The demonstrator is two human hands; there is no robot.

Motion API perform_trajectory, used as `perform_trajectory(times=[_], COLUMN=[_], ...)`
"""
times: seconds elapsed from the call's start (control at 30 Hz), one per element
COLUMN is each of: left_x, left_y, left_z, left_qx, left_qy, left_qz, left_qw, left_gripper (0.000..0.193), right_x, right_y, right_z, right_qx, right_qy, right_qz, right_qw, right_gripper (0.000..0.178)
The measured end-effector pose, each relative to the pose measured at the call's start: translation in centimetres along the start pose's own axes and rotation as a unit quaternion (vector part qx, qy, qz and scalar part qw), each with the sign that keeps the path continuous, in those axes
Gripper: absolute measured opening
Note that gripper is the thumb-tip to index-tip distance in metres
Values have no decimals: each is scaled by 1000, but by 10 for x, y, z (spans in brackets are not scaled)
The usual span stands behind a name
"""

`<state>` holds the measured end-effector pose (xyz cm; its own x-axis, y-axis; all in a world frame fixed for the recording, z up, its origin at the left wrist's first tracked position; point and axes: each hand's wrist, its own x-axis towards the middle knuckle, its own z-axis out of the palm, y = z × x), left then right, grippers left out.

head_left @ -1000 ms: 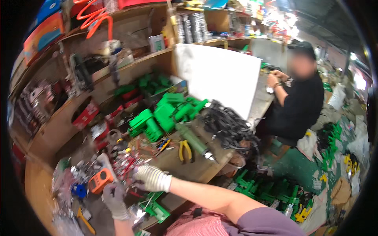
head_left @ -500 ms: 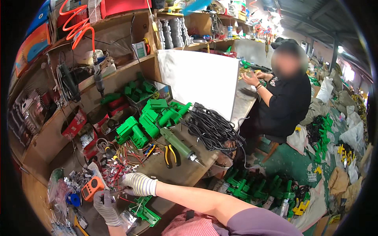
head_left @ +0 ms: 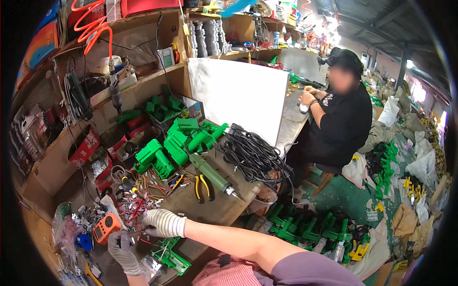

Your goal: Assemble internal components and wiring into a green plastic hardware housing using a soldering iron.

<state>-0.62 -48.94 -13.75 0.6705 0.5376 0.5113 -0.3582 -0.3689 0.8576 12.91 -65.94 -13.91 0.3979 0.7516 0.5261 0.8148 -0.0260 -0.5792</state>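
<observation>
My left hand [head_left: 124,251], in a grey knit glove, is closed beside an orange meter [head_left: 107,228] with a round dial; what its fingertips pinch is too small to make out. Close to it, my right hand [head_left: 163,223], in a striped knit glove, has its fingers closed on a thin wire, which runs toward the left fingertips. Just below the hands lies an open green plastic housing [head_left: 171,260] with red and pale wires at it. A heap of red wires and small metal parts [head_left: 136,204] spreads beyond my right hand.
On the bench are yellow-handled pliers [head_left: 203,188], a green electric screwdriver [head_left: 210,172], green tool bodies [head_left: 179,143] and coiled black cords [head_left: 253,152]. A white panel [head_left: 238,97] stands behind. A co-worker [head_left: 341,114] sits at right; green parts [head_left: 310,229] cover the floor.
The view has shifted slightly. Both hands stay close together by the meter, fingers still closed. The co-worker's head and hands have moved a little.
</observation>
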Motion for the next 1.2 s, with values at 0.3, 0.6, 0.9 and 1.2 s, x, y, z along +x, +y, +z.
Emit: perform_trajectory(times=[0.3, 0.6, 0.9, 1.2], left_x=[-10, -9, -47, -41], left_y=[4, 14, 136, 86], left_z=[-8, -2, -103, -13], left_qx=[-7, 97, 196, 393], left_qy=[42, 193, -426, -362], left_qz=[6, 86, -313, 98], left_qw=[999, 973, 826, 840], left_gripper=[12, 7, 37, 30], right_x=[0, -4, -46, -58], right_y=[-5, -13, -76, -78], right_z=[4, -23, -74, -33], right_qx=[15, -56, 313, 162], right_qy=[-26, 7, -31, -62], right_qz=[-12, -21, 358, 268], right_qw=[999, 998, 879, 948], right_gripper=[20, 16, 19, 15])
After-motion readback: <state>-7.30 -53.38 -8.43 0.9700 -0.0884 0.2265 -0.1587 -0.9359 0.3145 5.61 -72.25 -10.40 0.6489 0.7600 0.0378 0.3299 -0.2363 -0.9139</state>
